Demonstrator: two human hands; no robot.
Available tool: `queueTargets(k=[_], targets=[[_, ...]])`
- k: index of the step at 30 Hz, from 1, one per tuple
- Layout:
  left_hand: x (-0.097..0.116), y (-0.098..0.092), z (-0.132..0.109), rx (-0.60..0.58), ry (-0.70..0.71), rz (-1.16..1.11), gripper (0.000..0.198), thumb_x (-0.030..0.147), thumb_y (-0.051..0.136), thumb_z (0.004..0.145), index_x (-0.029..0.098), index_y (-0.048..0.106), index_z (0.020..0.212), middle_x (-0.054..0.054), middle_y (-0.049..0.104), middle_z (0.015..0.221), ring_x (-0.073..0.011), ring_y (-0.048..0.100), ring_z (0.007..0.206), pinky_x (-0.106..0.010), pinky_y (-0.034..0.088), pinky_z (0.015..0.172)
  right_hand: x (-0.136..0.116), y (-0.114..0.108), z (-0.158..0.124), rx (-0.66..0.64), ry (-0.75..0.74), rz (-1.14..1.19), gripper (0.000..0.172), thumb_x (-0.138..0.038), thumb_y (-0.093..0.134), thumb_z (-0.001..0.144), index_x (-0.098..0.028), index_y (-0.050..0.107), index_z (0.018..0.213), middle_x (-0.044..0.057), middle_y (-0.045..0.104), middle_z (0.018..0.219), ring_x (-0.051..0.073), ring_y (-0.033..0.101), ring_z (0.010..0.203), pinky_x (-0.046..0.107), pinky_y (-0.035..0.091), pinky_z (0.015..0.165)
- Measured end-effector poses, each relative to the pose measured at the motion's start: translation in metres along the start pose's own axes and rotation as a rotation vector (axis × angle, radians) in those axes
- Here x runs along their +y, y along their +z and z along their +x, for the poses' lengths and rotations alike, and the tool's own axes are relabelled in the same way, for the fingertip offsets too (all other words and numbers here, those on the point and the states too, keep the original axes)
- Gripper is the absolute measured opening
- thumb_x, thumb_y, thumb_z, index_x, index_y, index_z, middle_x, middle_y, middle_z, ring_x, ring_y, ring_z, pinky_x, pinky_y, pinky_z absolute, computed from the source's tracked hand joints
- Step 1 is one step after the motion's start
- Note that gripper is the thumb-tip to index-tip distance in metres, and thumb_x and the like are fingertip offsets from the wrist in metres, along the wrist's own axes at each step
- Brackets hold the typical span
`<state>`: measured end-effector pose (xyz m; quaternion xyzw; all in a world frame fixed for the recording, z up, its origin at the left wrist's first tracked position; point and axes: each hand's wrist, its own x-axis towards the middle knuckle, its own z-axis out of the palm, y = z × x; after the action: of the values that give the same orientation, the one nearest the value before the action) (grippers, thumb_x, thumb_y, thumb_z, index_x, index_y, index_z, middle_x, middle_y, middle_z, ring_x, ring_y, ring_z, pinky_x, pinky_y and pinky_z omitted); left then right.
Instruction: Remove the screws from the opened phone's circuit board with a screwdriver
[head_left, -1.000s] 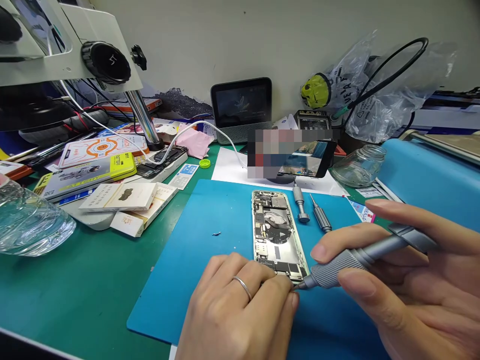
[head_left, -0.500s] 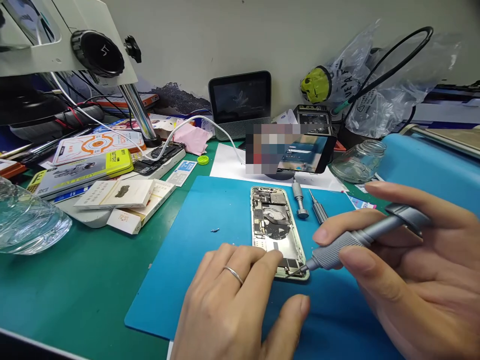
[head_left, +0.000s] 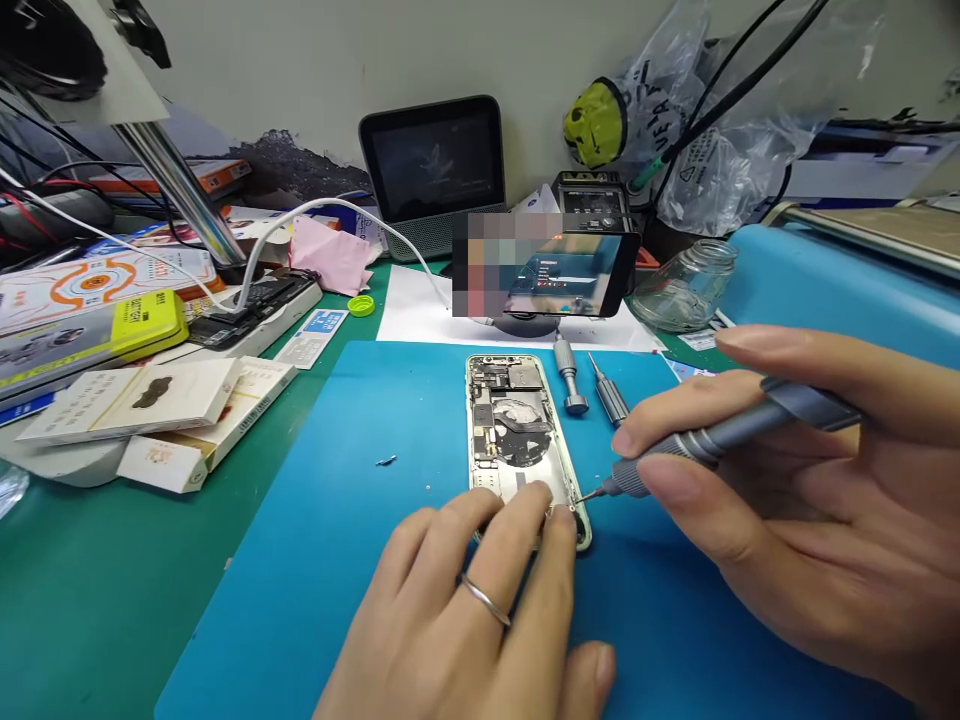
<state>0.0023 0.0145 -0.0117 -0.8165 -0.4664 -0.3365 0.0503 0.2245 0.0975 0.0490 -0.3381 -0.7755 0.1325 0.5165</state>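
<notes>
An opened phone [head_left: 489, 412] with its inner parts bare lies on the blue mat [head_left: 300, 540]. My left hand [head_left: 465, 610], with a ring on one finger, rests over the phone's lower end. Its fingers are stretched out, the tips touching the phone, and they hide part of that end. My right hand [head_left: 780, 500] grips a grey precision screwdriver [head_left: 739, 428] between thumb and fingers. The tip reaches the phone's lower right edge, beside my left fingertips. Behind the phone lie two more small screwdrivers, one standing nearer the middle [head_left: 571, 375] and another [head_left: 609, 393] to its right.
A tiny dark part [head_left: 385, 461] lies left on the mat. At the back are a propped phone [head_left: 577, 275], a smart display [head_left: 435, 160] and a glass jar [head_left: 686, 288]. Boxes [head_left: 127, 400], a green cap [head_left: 361, 306] and a white cable [head_left: 322, 203] sit to the left.
The screwdriver tip has moved from the phone's bottom edge up to its lower right side. My left fingers have shifted right over the phone's lower end. The view has turned rightward.
</notes>
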Motion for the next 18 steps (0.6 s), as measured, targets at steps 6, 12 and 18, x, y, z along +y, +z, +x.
queueTargets(k=[6, 12, 18], targets=[[-0.003, 0.008, -0.002, -0.024, 0.078, 0.052, 0.040, 0.027, 0.035, 0.124, 0.021, 0.065, 0.150, 0.002, 0.080, 0.146, -0.0253, 0.060, 0.134, -0.043, 0.040, 0.114, 0.003, 0.006, 0.001, -0.041, 0.078, 0.099, 0.049, -0.010, 0.087, 0.086, -0.037, 0.083, 0.126, -0.002, 0.076, 0.083, 0.020, 0.078, 0.067, 0.028, 0.063, 0.047], [-0.001, 0.014, 0.000, 0.068, 0.031, 0.031, 0.037, 0.025, 0.035, 0.124, 0.024, 0.069, 0.140, 0.007, 0.083, 0.139, -0.0226, 0.062, 0.126, -0.042, 0.042, 0.108, 0.005, 0.007, 0.001, -0.077, 0.060, 0.068, 0.050, -0.009, 0.084, 0.086, -0.034, 0.083, 0.129, 0.007, 0.083, 0.122, 0.015, 0.078, 0.072, 0.023, 0.057, 0.041], [0.001, 0.015, 0.001, 0.087, 0.018, 0.034, 0.037, 0.033, 0.034, 0.125, 0.024, 0.068, 0.137, 0.006, 0.086, 0.130, -0.0220, 0.063, 0.121, -0.041, 0.043, 0.105, 0.004, 0.000, 0.002, -0.108, 0.046, 0.002, 0.052, -0.011, 0.087, 0.088, -0.033, 0.081, 0.136, 0.000, 0.076, 0.087, 0.014, 0.073, 0.060, 0.026, 0.068, 0.051]])
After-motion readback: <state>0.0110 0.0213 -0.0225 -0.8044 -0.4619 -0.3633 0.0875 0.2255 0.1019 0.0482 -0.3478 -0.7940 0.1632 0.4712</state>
